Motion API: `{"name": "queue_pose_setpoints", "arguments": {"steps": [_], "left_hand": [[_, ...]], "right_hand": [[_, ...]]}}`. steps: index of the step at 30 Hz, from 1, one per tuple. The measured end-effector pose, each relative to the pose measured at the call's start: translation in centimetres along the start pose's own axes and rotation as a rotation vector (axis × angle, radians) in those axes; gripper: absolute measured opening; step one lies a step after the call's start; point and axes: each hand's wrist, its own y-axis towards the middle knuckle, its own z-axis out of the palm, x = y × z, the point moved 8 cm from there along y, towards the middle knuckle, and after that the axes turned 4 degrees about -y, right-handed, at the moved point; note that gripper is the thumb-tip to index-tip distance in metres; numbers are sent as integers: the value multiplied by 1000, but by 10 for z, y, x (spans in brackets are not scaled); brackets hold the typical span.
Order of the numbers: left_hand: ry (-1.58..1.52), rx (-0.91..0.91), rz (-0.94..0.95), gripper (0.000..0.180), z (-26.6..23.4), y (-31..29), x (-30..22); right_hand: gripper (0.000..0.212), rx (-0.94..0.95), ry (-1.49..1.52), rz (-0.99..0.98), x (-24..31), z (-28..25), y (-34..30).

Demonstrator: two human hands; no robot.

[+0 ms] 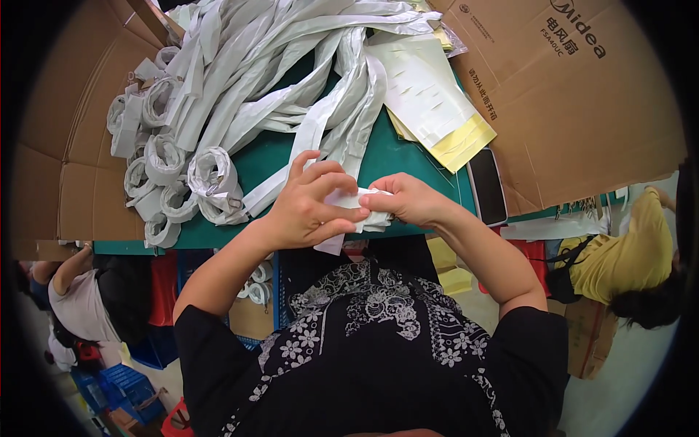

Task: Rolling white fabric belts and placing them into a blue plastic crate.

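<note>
At far left a co-worker in a pale top (80, 309) is partly lost in the dark rim, near a blue crate (135, 393) whose contents I cannot make out. A brown cardboard panel (80, 138) borders the green tabletop (258, 149), where white coils (164, 156) sit beside long white strips (247, 84). Below its edge, a blue-edged container (276, 295), half hidden by the forearm, shows white coils. The left hand (313, 204) is half open, fingers spread, touching a folded white strip (375, 220) at the tabletop's near edge; whether it grips is unclear. The right hand (408, 200) pinches that strip, partly covering it. Rightward lie white-and-yellow sheets (429, 95), a dark-screened phone (486, 188), another cardboard panel (575, 109), cut off above, and a co-worker in yellow (622, 247).
</note>
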Motion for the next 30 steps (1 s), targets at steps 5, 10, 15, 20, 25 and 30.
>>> {"name": "queue_pose_setpoints", "arguments": {"steps": [5, 10, 15, 20, 25, 30], "left_hand": [[69, 3, -22, 23, 5, -7, 3], [257, 58, 367, 17, 11, -17, -31], [188, -20, 426, 16, 4, -33, -37], [-117, -43, -82, 45, -3, -36, -17], [-400, 107, -583, 75, -4, -68, 9], [505, -275, -658, 55, -130, -79, 33]], "right_hand": [[27, -14, 35, 30, -8, 9, 6], [21, -53, 243, 138, -32, 18, 12], [22, 60, 597, 368, -38, 57, 4], [29, 191, 355, 375, -39, 61, 2], [29, 192, -438, -375, 43, 60, 0], [23, -554, -107, -521, 39, -18, -1]]}}
